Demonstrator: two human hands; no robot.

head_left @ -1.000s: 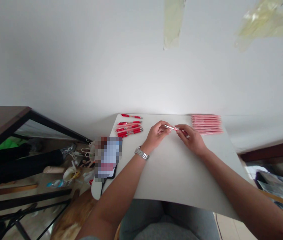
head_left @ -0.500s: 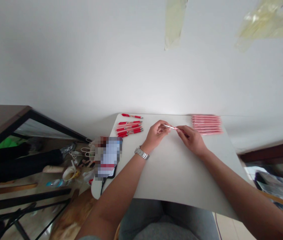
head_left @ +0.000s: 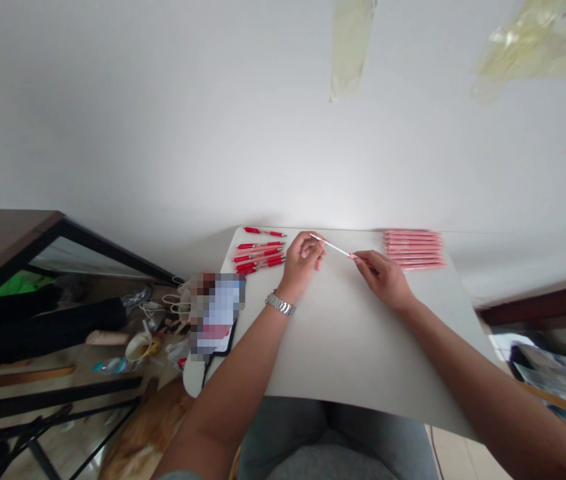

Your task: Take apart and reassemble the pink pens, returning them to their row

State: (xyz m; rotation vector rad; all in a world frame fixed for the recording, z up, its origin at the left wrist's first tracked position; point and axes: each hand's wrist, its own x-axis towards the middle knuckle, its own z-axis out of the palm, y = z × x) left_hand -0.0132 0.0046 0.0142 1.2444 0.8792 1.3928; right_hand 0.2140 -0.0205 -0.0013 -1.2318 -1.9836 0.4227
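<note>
At the centre, passage is barred by a thin white rod (head_left: pixel 335 247) held between the left hand (head_left: pixel 305 260) and right hand (head_left: pixel 381 275). Below it, free room is offered by the tabletop (head_left: pixel 343 347) between the forearms. Left of centre, the way is obstructed by red pens (head_left: pixel 260 256); right, by pink sticks (head_left: pixel 413 249); above, by the wall (head_left: pixel 283 133).
</note>
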